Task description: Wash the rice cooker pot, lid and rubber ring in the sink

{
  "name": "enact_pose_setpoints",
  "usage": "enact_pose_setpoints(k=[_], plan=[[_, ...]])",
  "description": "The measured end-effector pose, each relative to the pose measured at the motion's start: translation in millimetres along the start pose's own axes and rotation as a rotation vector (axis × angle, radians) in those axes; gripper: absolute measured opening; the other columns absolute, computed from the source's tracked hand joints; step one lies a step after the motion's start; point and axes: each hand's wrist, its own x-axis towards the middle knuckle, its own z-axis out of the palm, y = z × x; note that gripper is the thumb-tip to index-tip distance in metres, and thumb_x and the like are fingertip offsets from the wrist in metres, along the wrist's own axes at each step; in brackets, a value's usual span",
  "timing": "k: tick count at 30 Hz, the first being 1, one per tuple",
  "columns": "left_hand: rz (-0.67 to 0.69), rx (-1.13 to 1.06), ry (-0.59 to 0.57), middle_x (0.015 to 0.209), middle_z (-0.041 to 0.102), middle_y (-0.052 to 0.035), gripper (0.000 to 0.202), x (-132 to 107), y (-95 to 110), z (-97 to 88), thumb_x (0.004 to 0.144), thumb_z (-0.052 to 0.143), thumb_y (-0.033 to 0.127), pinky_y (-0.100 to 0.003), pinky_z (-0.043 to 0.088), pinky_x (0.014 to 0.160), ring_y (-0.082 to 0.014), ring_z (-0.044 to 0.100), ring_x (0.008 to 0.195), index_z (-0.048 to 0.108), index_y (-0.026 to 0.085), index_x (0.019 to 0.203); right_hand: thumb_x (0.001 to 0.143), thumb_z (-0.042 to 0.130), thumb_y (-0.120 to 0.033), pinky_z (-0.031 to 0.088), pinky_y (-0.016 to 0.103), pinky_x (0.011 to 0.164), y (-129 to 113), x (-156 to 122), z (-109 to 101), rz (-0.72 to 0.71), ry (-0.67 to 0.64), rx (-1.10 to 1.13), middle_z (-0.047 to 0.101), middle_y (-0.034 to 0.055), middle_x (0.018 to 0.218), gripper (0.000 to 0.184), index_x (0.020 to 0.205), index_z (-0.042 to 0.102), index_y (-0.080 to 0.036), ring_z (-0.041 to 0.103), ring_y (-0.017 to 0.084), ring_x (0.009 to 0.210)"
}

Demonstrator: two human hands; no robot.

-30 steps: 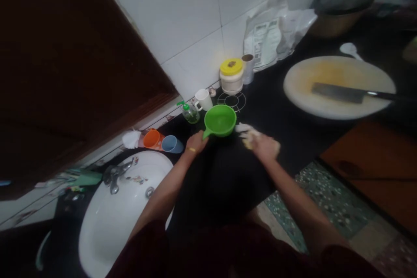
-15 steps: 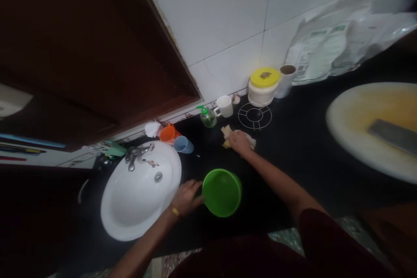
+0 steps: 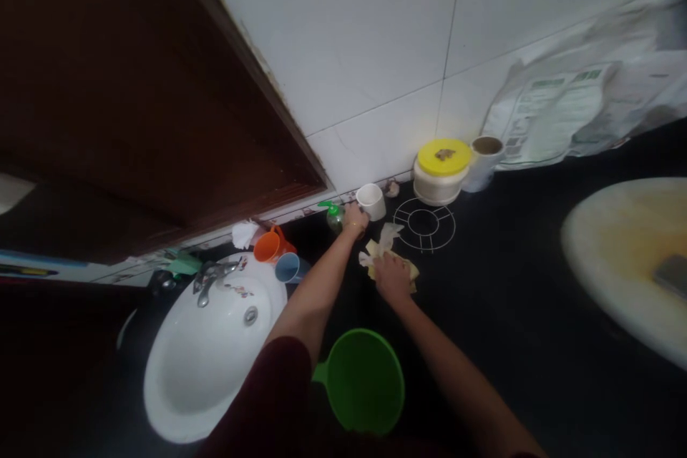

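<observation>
My left hand (image 3: 355, 217) reaches to the back of the black counter (image 3: 499, 286) and closes round the handle of a white mug (image 3: 372, 201), right beside a green soap bottle (image 3: 334, 215). My right hand (image 3: 392, 277) presses down on a crumpled yellow and white cloth (image 3: 387, 250) lying on the counter. A green ladle-shaped bowl (image 3: 363, 379) rests near the counter's front edge, under my left arm, with no hand on it.
A white sink (image 3: 204, 358) with a tap (image 3: 212, 278) lies at the left. Orange cup (image 3: 268, 245) and blue cup (image 3: 288, 267) lie beside it. A wire trivet (image 3: 424, 224), a yellow-lidded tub (image 3: 442, 170), a small cup (image 3: 484, 157), a plastic bag (image 3: 574, 114) and a cutting board (image 3: 627, 257) sit at the right.
My left hand let go of the green bowl's handle and moved back to the white mug. My right hand slid the cloth slightly toward me. The view shifted.
</observation>
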Motion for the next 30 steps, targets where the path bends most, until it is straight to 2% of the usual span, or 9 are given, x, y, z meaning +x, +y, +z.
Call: enact_pose_setpoints(k=[2,5,7,9,15,19,24,27,30], plan=[[-0.079,-0.076,-0.104,0.110,0.064,-0.0173,0.030,0,-3,16.4,0.081,0.057,0.028,-0.034,0.049,0.089,-0.0281,0.061,0.109,0.064,0.012,0.105,0.094,0.036,-0.029,0.030,0.041,0.081,-4,5,3,0.036,0.037,-0.005,0.054,0.0115,0.120,0.033,0.118,0.059,-0.025,0.046,0.026,0.098],[-0.177,-0.396,-0.271,0.084,0.064,-0.0075,0.026,-18,-11,36.3,0.088,0.048,0.036,-0.026,0.051,0.066,-0.0170,0.066,0.074,0.062,0.014,0.092,0.095,0.034,-0.027,0.031,0.042,0.081,-7,10,9,0.052,0.076,-0.016,0.054,0.0128,0.121,0.036,0.122,0.057,-0.025,0.046,0.028,0.100],[-0.218,-0.615,-0.279,0.080,0.061,-0.0029,0.026,-36,-19,38.7,0.091,0.042,0.035,-0.022,0.048,0.058,-0.0093,0.059,0.058,0.058,0.015,0.093,0.094,0.035,-0.026,0.031,0.041,0.080,-6,13,10,0.074,0.076,-0.019,0.053,0.0144,0.122,0.037,0.125,0.055,-0.024,0.045,0.028,0.101],[-0.193,-0.718,-0.267,0.080,0.059,-0.0011,0.024,-59,-36,28.1,0.091,0.044,0.036,-0.019,0.045,0.053,-0.0061,0.054,0.053,0.056,0.015,0.092,0.094,0.036,-0.025,0.032,0.041,0.081,-5,21,9,0.092,0.062,-0.015,0.053,0.0155,0.120,0.036,0.123,0.056,-0.022,0.045,0.028,0.102],[0.020,-0.500,-0.255,0.082,0.058,-0.0021,0.041,-136,-127,-38.6,0.082,0.050,0.056,-0.018,0.041,0.051,-0.0083,0.051,0.062,0.058,0.016,0.088,0.091,0.041,-0.022,0.034,0.041,0.086,-8,79,-5,0.201,0.053,0.022,0.050,0.0157,0.124,0.034,0.121,0.056,-0.022,0.047,0.028,0.104],[-0.006,-0.393,-0.332,0.074,0.054,-0.0003,0.050,-168,-170,-47.4,0.082,0.043,0.064,-0.022,0.040,0.053,-0.0105,0.049,0.061,0.057,0.017,0.089,0.091,0.039,-0.023,0.037,0.044,0.088,4,119,-12,0.274,0.116,0.096,0.043,0.0202,0.135,0.040,0.129,0.051,-0.020,0.048,0.030,0.107],[0.001,-0.392,-0.466,0.070,0.052,0.0013,0.056,-175,-181,-20.2,0.081,0.039,0.068,-0.024,0.042,0.055,-0.0119,0.049,0.062,0.059,0.017,0.094,0.090,0.032,-0.024,0.041,0.049,0.080,42,122,-20,0.498,0.291,0.134,0.041,0.0305,0.132,0.049,0.133,0.047,-0.007,0.051,0.036,0.103],[0.088,-0.322,-0.529,0.076,0.058,-0.0009,0.050,-169,-180,-17.0,0.086,0.038,0.062,-0.025,0.046,0.062,-0.0128,0.053,0.068,0.061,0.017,0.092,0.089,0.033,-0.021,0.042,0.042,0.078,37,111,-23,0.309,0.120,0.070,0.051,0.0237,0.121,0.041,0.121,0.057,-0.011,0.052,0.032,0.100],[0.264,-0.125,-0.530,0.092,0.065,-0.0046,0.038,-153,-175,-35.0,0.085,0.046,0.051,-0.031,0.048,0.080,-0.0171,0.060,0.084,0.066,0.019,0.092,0.093,0.030,-0.022,0.040,0.035,0.082,21,124,-23,0.074,0.059,0.072,0.054,0.0162,0.116,0.039,0.121,0.057,-0.016,0.050,0.027,0.100]])
